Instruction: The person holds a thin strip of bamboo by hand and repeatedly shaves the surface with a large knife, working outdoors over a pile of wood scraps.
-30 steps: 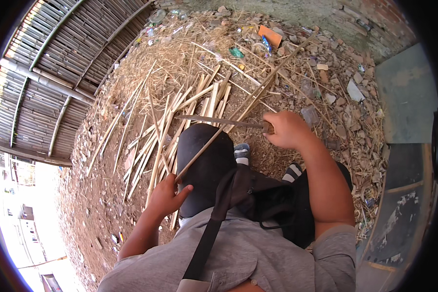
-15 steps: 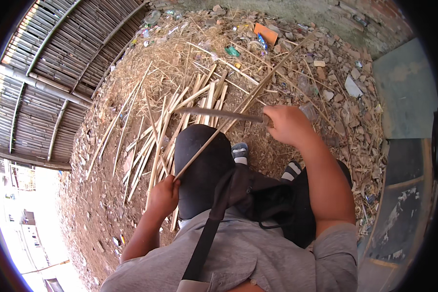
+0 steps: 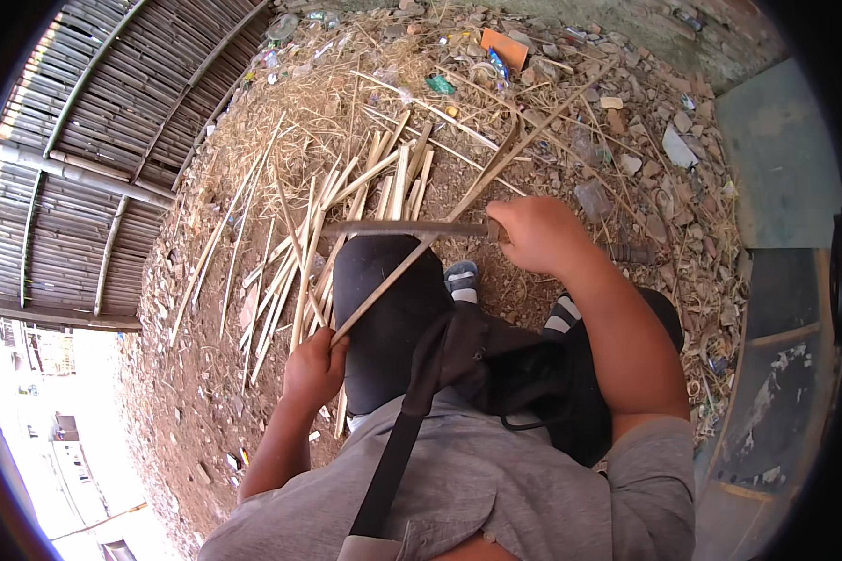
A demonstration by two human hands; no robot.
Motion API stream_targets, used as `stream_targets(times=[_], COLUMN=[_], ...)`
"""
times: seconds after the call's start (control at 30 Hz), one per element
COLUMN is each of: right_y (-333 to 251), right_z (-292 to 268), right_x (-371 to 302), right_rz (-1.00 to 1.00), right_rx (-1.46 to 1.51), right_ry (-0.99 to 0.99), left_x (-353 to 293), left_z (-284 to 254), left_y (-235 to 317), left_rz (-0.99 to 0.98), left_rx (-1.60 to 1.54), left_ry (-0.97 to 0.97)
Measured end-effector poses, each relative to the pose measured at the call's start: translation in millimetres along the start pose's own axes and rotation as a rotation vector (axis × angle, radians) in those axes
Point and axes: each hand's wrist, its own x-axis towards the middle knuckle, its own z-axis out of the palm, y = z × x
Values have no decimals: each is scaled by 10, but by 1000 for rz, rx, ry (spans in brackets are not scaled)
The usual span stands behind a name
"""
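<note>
My left hand (image 3: pixel 314 370), beside my left knee, is closed round the near end of a long bamboo strip (image 3: pixel 384 292). The strip slants over the knee away to the far right. In my right hand (image 3: pixel 540 234) is a machete (image 3: pixel 384 228), gripped by its handle, whose butt shows past the wrist. Its long dark blade points left and crosses the strip just beyond the knee. Past the blade, a thin sliver (image 3: pixel 509 140) bows away from the strip. Under and beyond the blade lies a loose pile of pale split bamboo strips (image 3: pixel 398 182).
A bamboo slat fence (image 3: pixel 112 103) stands at the left. Straw, broken bricks and litter, including an orange piece (image 3: pixel 504 47) and green plastic (image 3: pixel 441 85), cover the ground ahead. Grey panels (image 3: pixel 776 168) stand at the right. My sandalled feet (image 3: pixel 461 280) are below.
The machete has shifted slightly left and its blade lies more level across the strip. A sliver now bows out from the strip's far part. My left hand keeps its hold.
</note>
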Motion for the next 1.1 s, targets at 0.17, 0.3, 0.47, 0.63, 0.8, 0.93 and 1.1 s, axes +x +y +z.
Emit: stream_targets(times=[0.17,0.3,0.47,0.63,0.8,0.93,1.1], right_y=[300,206,76,493,322,27,101], right_z=[66,31,-13,-88,-66,-58,-194], right_x=[47,70,33,84,-3,-65,-120], right_rz=[107,87,5,358,234,-26,79], right_rx=[229,184,21,338,220,29,104], right_ry=[-9,134,-74,209,137,1,29], left_x=[89,108,158,145,110,121,102], left_z=[48,-3,7,39,85,62,-14], left_y=[-65,-92,-147,-107,-106,-87,-83], left_rz=[29,36,44,22,25,-13,12], left_rx=[-5,-100,-150,-132,-149,-139,-89], left_ry=[8,-52,-78,-29,-18,-37,-42])
